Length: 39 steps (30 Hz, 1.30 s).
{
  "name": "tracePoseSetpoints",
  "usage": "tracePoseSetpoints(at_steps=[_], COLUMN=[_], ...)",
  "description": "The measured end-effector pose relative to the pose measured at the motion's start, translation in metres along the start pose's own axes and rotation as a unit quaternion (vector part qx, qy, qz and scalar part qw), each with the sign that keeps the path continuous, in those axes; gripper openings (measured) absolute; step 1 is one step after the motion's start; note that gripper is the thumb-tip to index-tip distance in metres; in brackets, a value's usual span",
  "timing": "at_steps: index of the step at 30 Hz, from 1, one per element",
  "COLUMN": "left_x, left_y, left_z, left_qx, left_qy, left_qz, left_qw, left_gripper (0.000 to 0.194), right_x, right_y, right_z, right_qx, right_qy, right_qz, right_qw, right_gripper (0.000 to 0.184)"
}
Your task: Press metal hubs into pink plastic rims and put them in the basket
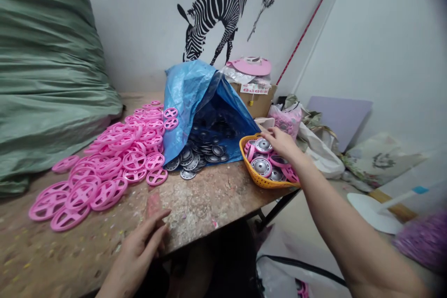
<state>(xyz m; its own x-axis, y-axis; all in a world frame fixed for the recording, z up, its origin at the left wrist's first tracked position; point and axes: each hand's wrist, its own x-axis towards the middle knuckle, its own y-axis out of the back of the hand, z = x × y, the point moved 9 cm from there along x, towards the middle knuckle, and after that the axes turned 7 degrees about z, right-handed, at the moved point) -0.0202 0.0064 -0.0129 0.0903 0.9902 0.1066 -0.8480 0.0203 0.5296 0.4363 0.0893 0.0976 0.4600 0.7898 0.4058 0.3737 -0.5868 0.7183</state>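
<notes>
My left hand (138,251) is over the front edge of the worn table, fingers stretched out and slightly apart, holding nothing I can see. My right hand (282,143) reaches to the yellow plastic basket (263,182) at the table's right corner. Its fingers extend over the basket's back rim, and their undersides are hidden. Inside the basket lie pink rings joined with silver hubcap-like discs (261,166). A heap of pink spoked wheels (134,160) spreads across the left of the table. Loose silver discs (192,160) spill from the mouth of a blue plastic bag (186,98).
A large green sack (52,65) stands at the left. Behind the bag is a cardboard box (260,102) with a pink visor (249,66) on top. Bags and a lilac board (338,116) fill the right side. Below the table sits a white bag (289,270).
</notes>
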Motion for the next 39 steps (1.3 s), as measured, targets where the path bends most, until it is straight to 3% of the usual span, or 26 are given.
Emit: tracePoseSetpoints(at_steps=[4,9,14,17,20,23,28,32,39], left_x=[0.000,0.002,0.018,0.032,0.044,0.053,0.073,0.085,0.096], left_y=[0.001,0.015,0.022,0.016,0.008,0.004,0.008,0.014,0.009], left_z=[-0.005,-0.003,0.011,0.017,0.019,0.023,0.022,0.027,0.022], left_qx=[0.029,0.059,0.103,0.156,0.222,0.287,0.407,0.458,0.485], left_qy=[-0.020,-0.046,-0.094,-0.132,-0.158,-0.177,-0.119,-0.108,-0.109], left_qz=[-0.002,0.043,0.072,0.062,0.053,0.054,0.049,0.057,0.035], left_qw=[0.999,0.996,0.988,0.977,0.961,0.940,0.904,0.881,0.867], left_gripper=[0.049,0.043,0.038,0.038,0.037,0.038,0.037,0.040,0.036], right_x=[-0.011,-0.032,-0.077,-0.117,-0.153,-0.171,-0.160,-0.140,-0.120], right_y=[-0.011,0.011,0.020,-0.004,-0.046,-0.087,-0.132,-0.148,-0.177], right_z=[-0.008,-0.017,-0.059,-0.094,-0.125,-0.147,-0.168,-0.182,-0.203], right_qx=[-0.036,-0.054,0.045,0.095,0.122,0.102,-0.002,-0.060,-0.112], right_qy=[0.050,0.096,0.168,0.221,0.257,0.275,0.270,0.256,0.270], right_qz=[-0.031,-0.006,-0.019,-0.072,-0.140,-0.174,-0.162,-0.126,-0.109], right_qw=[0.998,0.994,0.985,0.968,0.948,0.940,0.949,0.956,0.950], right_gripper=[0.033,0.038,0.032,0.027,0.026,0.026,0.028,0.035,0.056])
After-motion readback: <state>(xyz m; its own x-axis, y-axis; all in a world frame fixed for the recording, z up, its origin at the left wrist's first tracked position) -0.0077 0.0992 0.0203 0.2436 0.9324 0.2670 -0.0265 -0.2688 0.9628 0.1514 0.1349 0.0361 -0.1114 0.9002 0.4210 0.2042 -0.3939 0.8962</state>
